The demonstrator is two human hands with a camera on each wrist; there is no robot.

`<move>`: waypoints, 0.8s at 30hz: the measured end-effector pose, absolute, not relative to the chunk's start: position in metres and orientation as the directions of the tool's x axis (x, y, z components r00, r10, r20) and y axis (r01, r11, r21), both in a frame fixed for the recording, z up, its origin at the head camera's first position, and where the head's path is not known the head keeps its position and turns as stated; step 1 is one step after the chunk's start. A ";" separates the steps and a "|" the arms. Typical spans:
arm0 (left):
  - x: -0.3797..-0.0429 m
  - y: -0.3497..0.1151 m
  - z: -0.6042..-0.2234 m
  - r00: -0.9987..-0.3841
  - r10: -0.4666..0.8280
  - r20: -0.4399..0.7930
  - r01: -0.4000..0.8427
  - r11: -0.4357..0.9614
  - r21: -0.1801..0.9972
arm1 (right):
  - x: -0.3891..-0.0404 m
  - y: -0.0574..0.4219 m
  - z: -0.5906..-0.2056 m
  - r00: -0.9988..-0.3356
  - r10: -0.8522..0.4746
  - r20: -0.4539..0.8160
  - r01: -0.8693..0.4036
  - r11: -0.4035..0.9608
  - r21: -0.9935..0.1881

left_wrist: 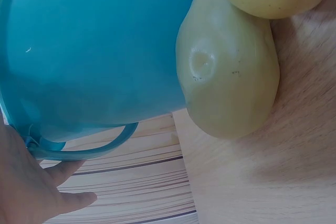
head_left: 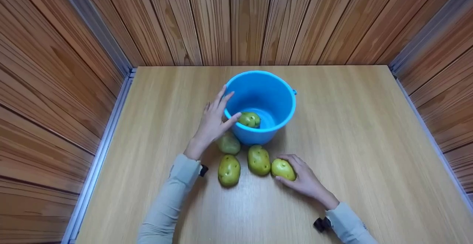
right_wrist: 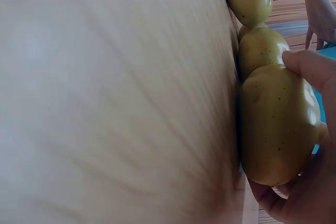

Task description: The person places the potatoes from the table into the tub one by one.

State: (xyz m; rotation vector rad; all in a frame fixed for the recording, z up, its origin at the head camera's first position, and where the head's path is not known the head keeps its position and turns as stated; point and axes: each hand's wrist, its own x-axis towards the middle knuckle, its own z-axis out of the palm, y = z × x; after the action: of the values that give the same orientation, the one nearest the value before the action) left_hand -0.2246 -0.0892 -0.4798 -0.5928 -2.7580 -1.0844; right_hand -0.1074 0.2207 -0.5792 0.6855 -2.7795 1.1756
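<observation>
A blue bucket (head_left: 255, 136) stands upright with one potato (head_left: 249, 119) inside. My left hand (head_left: 213, 122) rests at the bucket's left rim, fingers spread and fairly straight, the thumb over the edge; in the left wrist view, its fingers (left_wrist: 65, 171) show near the bucket's handle (left_wrist: 100, 150). With thumb and fingers around it, my right hand (head_left: 303, 177) grips a yellowish-green potato (head_left: 283, 169) at table level, to the right of another potato (head_left: 259, 160). In the right wrist view the held potato (right_wrist: 278, 124) hides part of the ones behind it.
Below my left wrist lies one potato (head_left: 229, 170). Another potato (head_left: 228, 143), partly hidden by the left hand, sits against the bucket's lower left side. Wood-panelled walls (head_left: 251, 22) border the wooden table (head_left: 369, 144) at the back and sides.
</observation>
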 end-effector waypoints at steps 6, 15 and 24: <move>-0.225 -0.089 -0.479 -0.910 0.318 0.266 0.415 0.671 0.614 | -0.107 0.220 -0.578 -0.886 -0.393 0.246 -0.451 0.610 -0.651; -0.226 -0.090 -0.481 -0.909 0.321 0.265 0.415 0.671 0.614 | -0.107 0.222 -0.577 -0.889 -0.392 0.238 -0.442 0.599 -0.667; -0.225 -0.090 -0.481 -0.914 0.311 0.260 0.405 0.674 0.618 | -0.107 0.222 -0.574 -0.898 -0.387 0.210 -0.418 0.600 -0.682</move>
State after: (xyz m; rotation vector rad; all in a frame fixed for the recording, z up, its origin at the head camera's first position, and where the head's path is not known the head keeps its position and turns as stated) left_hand -0.2251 -0.0897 -0.4806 -0.5922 -2.7511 -1.0638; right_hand -0.1066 0.2223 -0.5738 0.6980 -2.7738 1.1979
